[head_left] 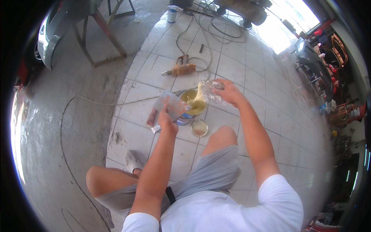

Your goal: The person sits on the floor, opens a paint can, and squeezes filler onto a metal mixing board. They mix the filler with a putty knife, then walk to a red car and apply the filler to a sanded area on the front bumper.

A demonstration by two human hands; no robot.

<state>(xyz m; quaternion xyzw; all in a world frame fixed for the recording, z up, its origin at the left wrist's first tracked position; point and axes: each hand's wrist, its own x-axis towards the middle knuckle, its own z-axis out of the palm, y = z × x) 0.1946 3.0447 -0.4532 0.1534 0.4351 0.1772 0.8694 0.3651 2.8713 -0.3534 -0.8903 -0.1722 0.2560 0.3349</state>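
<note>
An open can of pale yellow putty stands on the tiles between my hands. My left hand grips a thin grey translucent sheet beside the can, with some putty at its near-can edge. Above the can's right side, my right hand is closed round a wide, flat putty spreader. Yellow putty clings to the spreader's left edge and hangs down toward the can. A round lid lies on the floor just in front of the can.
Beyond the can lies an orange heat gun with its cord. A reddish-brown block and a small white tube lie by my left hand. A white canister and a compressor stand farther off. Metal stands are at far left.
</note>
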